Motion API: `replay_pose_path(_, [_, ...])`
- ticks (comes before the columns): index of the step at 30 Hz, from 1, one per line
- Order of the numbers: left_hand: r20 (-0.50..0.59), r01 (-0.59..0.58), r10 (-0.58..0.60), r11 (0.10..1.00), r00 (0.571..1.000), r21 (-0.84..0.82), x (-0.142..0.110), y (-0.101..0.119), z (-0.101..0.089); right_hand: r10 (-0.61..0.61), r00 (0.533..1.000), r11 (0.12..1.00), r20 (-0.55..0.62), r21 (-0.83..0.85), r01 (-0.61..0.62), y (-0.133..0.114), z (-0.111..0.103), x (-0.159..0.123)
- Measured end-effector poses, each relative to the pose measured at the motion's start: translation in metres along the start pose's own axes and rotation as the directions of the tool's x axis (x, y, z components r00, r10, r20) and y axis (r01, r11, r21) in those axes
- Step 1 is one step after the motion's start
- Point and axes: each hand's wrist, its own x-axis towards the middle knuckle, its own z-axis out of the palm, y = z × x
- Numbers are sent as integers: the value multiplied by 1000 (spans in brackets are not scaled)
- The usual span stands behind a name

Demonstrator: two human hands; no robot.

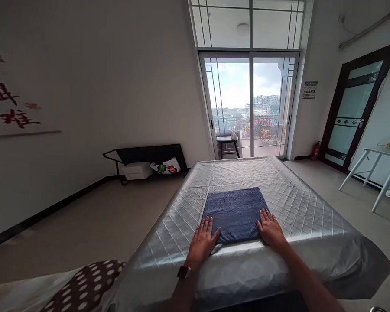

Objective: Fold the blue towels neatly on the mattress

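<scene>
A folded dark blue towel (234, 212) lies flat on a mattress covered in silvery quilted fabric (279, 186). My left hand (202, 242) rests palm down on the towel's near left corner, fingers stretched out. My right hand (270, 229) lies flat on the near right corner, fingers spread. A watch sits on my left wrist (183, 271). Neither hand holds anything.
A brown polka-dot cloth (84, 286) lies at the lower left. A black frame with white boxes (138, 170) leans on the left wall. Glass balcony doors (250, 104) stand behind the bed with a stool (227, 145). A white table (377, 167) is at right.
</scene>
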Motion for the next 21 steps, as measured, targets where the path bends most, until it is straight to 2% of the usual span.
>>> replay_pose_path(6, [-39, -10, 11, 1000, 999, 26, 0, 6, -1, 7, 997, 1000, 81, -5, -7, 3, -12, 20])
replay_pose_path(12, [-3, 3, -3, 1000, 1000, -6, 1, 3, 1, -24, 999, 1000, 31, 10, 24, -5, -31, 62])
replay_pose_path(15, [14, -6, 6, 1000, 1000, -10, 1, -2, 4, -12, 998, 999, 70, 32, 10, -4, -25, 71])
replay_pose_path(17, [77, 4, -5, 1000, 997, 9, 3, -5, 3, -11, 998, 999, 68, 49, 8, -1, -17, 71])
replay_pose_path(19, [158, 47, -53, 998, 986, 44, 11, -6, -4, -5, 999, 998, 52, 64, 1, 0, -11, 71])
replay_pose_path(21, [179, 92, -106, 992, 978, 84, 25, 1, -14, 2, 999, 997, 39, 79, -5, 0, -8, 70])
